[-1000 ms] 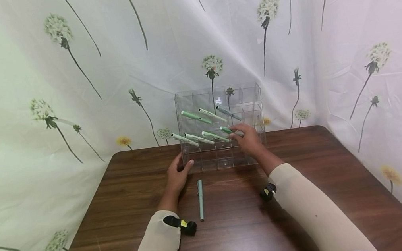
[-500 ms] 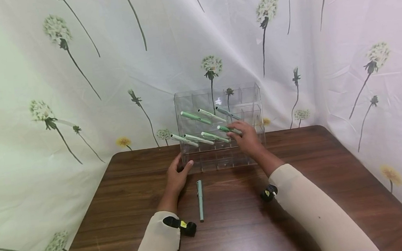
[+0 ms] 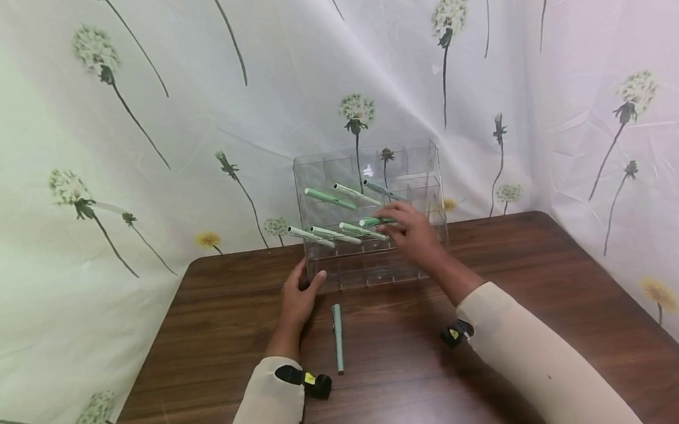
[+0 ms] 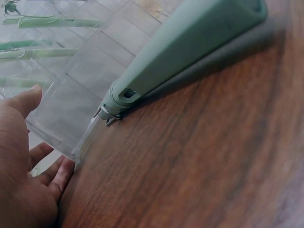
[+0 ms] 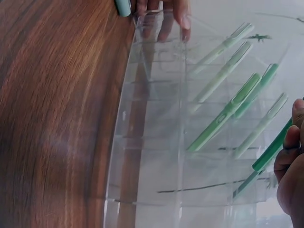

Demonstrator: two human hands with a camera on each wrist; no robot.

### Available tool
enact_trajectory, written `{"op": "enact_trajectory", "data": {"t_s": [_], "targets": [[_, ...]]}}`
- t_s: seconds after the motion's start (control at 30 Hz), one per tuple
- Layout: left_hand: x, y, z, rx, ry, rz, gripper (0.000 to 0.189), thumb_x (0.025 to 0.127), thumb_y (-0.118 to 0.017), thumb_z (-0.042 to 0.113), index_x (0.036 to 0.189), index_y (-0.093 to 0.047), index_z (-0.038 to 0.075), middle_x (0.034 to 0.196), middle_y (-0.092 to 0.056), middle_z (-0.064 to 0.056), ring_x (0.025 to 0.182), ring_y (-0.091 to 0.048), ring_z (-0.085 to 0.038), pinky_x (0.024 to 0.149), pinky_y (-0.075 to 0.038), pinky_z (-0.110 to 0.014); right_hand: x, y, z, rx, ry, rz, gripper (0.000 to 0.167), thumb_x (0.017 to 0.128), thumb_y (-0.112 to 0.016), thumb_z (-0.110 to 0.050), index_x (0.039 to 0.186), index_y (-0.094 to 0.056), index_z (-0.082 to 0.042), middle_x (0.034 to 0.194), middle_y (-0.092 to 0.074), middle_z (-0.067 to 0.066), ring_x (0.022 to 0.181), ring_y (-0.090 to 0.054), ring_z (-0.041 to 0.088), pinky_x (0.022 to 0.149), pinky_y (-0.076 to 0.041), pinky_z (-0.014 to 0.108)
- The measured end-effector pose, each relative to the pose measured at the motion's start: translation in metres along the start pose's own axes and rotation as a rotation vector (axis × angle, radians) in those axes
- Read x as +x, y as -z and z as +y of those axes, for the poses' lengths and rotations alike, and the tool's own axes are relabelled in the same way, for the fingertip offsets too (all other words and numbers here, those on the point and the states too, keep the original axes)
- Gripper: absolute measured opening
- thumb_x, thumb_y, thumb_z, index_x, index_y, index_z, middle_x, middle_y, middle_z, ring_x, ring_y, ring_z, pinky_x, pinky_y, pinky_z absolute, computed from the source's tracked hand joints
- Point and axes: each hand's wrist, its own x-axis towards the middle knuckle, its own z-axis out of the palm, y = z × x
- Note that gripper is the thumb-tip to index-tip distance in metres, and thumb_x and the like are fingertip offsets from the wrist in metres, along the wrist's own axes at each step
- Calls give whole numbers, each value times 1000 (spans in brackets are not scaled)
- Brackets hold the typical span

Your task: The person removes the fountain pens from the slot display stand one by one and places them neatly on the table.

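In the head view my right hand (image 3: 417,232) pinches a dark green pen (image 3: 367,222) in front of the clear pen rack (image 3: 354,275). The right wrist view shows this green pen (image 5: 273,148) slanting out of the fingers, its far part hidden by the hand. My left hand (image 3: 299,300) grips the rack's lower left corner, thumb in front and fingers around the side. Several light green and whitish pens lean in the rack's two filled rows, among them a bright green pen (image 3: 329,198) and a grey-blue pen (image 3: 376,187) in the upper row.
A grey-green capped pen (image 3: 338,340) lies on the brown wooden table (image 3: 409,381), close to the left forearm. Behind the rack hangs a white curtain (image 3: 281,96) printed with dandelions. The rack's lowest tier stands on the table towards its back edge.
My right hand has shifted slightly left, bringing the dark green pen left towards the neighbouring light green one and levelling it out. The left hand stays on the rack.
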Motion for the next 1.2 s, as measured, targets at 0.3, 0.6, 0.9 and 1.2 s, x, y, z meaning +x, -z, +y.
{"op": "enact_trajectory", "data": {"t_s": [0.3, 0.6, 0.9, 1.2], "targets": [[0, 1, 0, 9, 14, -9, 71, 104, -77, 38, 166, -49, 20, 169, -49, -18, 157, -45, -40, 128, -36, -61, -8, -2, -20, -57, 119, 16, 22, 97, -82, -9, 119, -80, -7, 120, -74, 9, 93, -72, 19, 72, -63, 34], [0, 1, -1, 7, -1, -10, 70, 104, -77, 36, 166, -49, 19, 166, -52, -18, 153, -50, -40, 125, -39, -61, -20, -8, -30, -33, 140, 6, 21, 93, -87, -11, 106, -72, -6, 93, -67, 8, 62, -45, 7, 55, -40, 23], [0, 0, -1, 3, -7, -5, 70, 104, -77, 36, 166, -49, 18, 167, -51, -18, 154, -50, -40, 126, -38, -61, -28, -13, -38, 12, 57, -41, 35, 91, -88, -10, 117, -67, -1, 91, -73, 12, 68, -64, 8, 58, -53, 23], [0, -1, 0, -3, -12, -2, 69, 104, -77, 34, 165, -50, 16, 164, -55, -20, 148, -56, -41, 122, -43, -60, -37, -16, -38, 50, 2, -70, 98, 94, -87, -14, 173, -29, -12, 98, -77, 15, 67, -69, 10, 61, -56, 26]]}}
